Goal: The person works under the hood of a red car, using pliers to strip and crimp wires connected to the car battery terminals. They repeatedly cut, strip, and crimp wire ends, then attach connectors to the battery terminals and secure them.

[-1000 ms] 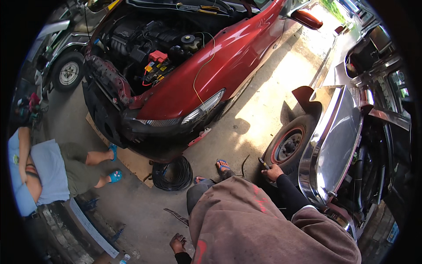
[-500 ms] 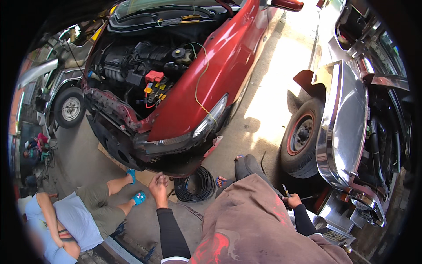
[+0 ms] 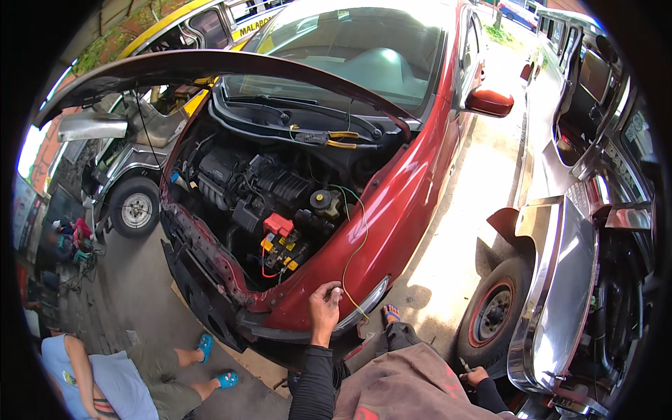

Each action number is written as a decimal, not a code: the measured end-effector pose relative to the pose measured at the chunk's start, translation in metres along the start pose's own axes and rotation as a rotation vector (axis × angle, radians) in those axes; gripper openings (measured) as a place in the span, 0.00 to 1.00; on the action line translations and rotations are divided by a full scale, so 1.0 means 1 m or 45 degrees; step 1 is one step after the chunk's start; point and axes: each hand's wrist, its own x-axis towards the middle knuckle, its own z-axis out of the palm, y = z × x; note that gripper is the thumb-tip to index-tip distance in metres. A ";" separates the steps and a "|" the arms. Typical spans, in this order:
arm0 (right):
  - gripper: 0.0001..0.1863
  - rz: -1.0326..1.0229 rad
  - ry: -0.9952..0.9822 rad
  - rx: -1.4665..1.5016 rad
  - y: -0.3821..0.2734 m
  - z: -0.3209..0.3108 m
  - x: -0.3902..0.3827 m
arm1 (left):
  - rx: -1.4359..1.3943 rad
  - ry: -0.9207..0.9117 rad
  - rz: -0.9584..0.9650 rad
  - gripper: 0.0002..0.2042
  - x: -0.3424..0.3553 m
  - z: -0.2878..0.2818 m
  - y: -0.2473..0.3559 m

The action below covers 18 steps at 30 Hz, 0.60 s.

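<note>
My left hand (image 3: 325, 313) is raised in front of the red car's fender (image 3: 374, 241), above the headlight (image 3: 364, 302). Its fingers are curled together, and whatever they may pinch is too small to make out. A thin yellow-green wire (image 3: 350, 266) runs from the engine bay (image 3: 262, 189) over the fender, hanging just right of that hand. Low at my right side, my right hand (image 3: 477, 376) is closed round a slim, short tool (image 3: 464, 364) whose tip sticks out; its kind is unclear. Yellow-handled pliers (image 3: 343, 139) lie at the base of the windshield.
The raised hood (image 3: 231, 64) arches over the engine bay, which holds a battery with a red cover (image 3: 278, 225). On the right stands a silver vehicle with a bare front wheel (image 3: 491, 315). A person in a light blue shirt (image 3: 105, 374) sits at lower left.
My view has tilted up toward the car's windshield. My left hand has moved forward and right, from beside the bumper to over the fender front. My right hand still holds the slim tool.
</note>
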 end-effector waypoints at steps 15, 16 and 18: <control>0.17 -0.374 0.088 0.131 -0.172 -0.183 0.090 | -0.004 0.503 0.632 0.11 0.205 0.046 0.212; 0.17 -0.355 0.062 0.114 -0.165 -0.179 0.094 | -0.010 0.443 0.540 0.11 0.222 0.056 0.208; 0.16 -0.316 0.079 -0.070 -0.151 -0.168 0.101 | 0.364 0.344 0.540 0.12 0.264 0.078 0.198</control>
